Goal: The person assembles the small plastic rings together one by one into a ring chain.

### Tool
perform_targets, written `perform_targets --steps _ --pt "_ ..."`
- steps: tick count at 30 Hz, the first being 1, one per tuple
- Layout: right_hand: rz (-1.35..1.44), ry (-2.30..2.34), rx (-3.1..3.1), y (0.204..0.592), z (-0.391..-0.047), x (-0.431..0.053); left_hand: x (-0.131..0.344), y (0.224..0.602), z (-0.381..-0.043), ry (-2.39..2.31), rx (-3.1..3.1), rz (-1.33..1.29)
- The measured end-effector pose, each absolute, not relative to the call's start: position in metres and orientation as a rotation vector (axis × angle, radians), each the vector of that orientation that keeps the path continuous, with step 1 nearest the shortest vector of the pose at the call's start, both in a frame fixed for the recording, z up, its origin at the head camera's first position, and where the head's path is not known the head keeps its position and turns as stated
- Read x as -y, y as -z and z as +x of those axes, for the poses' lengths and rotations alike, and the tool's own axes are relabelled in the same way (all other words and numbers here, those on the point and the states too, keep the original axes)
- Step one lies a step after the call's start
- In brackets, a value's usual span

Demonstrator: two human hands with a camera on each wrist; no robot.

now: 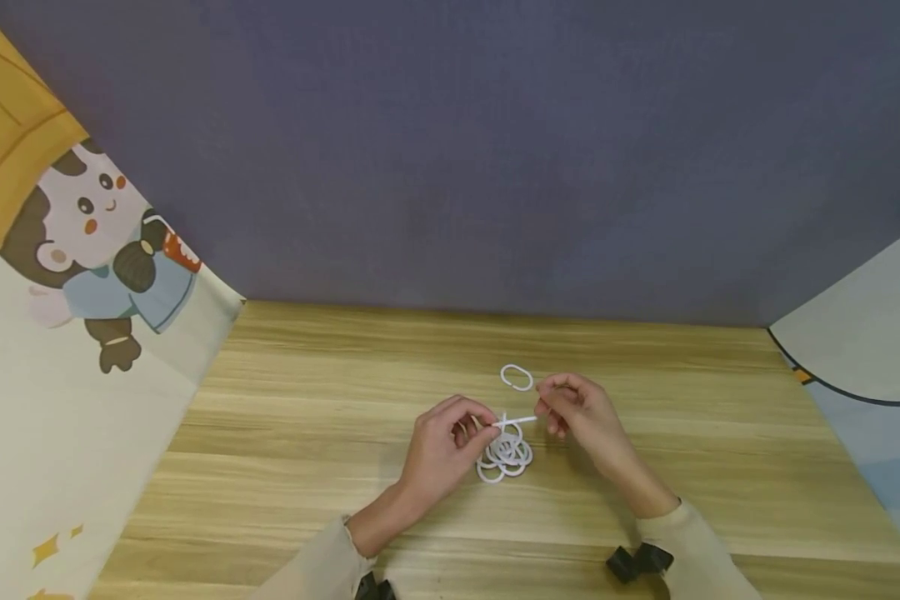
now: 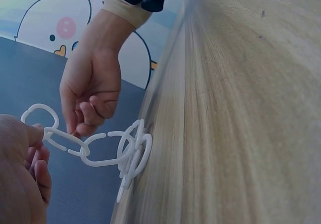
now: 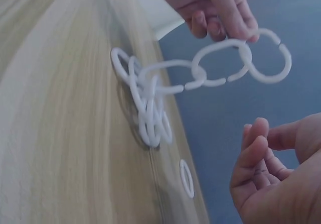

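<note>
My left hand (image 1: 442, 446) pinches a white plastic chain link (image 3: 213, 47) between thumb and fingertips, just above the table. Another link (image 3: 287, 66) hangs from it at the chain's end, best seen in the right wrist view. On the other side the chain runs down into a small heap of joined white links (image 1: 508, 452) on the tabletop. To the right, my right hand (image 1: 587, 417) hovers with loosely bent fingers and nothing between them. A single loose oval link (image 1: 502, 375) lies beyond the heap, close to the right fingertips.
A wood-grain table (image 1: 307, 375) spans the work area, with a dark blue-grey panel (image 1: 450, 167) along its far edge. Cartoon-printed walls (image 1: 82, 375) stand on both sides. A black device (image 1: 640, 562) sits at the right sleeve cuff.
</note>
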State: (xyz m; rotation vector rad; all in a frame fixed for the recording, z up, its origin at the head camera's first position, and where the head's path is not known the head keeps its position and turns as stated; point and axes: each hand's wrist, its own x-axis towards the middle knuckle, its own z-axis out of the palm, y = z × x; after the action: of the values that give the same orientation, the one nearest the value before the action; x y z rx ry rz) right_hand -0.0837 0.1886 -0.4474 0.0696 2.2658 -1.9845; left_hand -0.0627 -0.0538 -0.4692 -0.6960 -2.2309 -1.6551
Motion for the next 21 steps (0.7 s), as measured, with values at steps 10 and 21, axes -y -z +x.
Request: perform_targets --steps 10,21 --pt "0.128 1.974 -2.323 0.465 -0.118 -0.205 0.049 0.47 -0.066 1.67 2.23 -0.688" --pt "0.166 1.872 -2.436 0.483 -0.147 -0.203 0.048 0.47 -0.067 1.672 2.24 -0.688"
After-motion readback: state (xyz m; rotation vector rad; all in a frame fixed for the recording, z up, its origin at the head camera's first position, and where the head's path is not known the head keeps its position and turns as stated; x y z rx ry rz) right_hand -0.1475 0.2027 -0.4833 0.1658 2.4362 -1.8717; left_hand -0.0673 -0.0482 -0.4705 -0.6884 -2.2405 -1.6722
